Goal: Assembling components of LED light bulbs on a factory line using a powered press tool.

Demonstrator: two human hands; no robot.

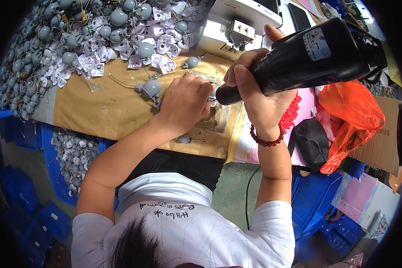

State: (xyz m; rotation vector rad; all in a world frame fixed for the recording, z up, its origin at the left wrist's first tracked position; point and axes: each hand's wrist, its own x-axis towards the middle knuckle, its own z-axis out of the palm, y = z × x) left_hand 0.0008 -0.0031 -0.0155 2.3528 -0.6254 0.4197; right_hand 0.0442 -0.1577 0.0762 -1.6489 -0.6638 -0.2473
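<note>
My right hand [254,85] grips a black heat gun [308,56], its nozzle pointing left and down at the spot under my left hand. My left hand [185,100] presses down on a small part on the cardboard-covered bench [102,111]; the part itself is hidden under the fingers. A grey round part with a wire [151,88] lies just left of my left hand. Another small grey part [183,139] sits near the bench's front edge. A red bead bracelet [265,139] circles my right wrist.
A big heap of grey round parts and white plastic pieces [89,40] fills the bench's far left. A white machine [236,27] stands behind. An orange plastic bag [350,111] and a black pouch [310,143] lie right. Blue crates [317,196] sit on the floor.
</note>
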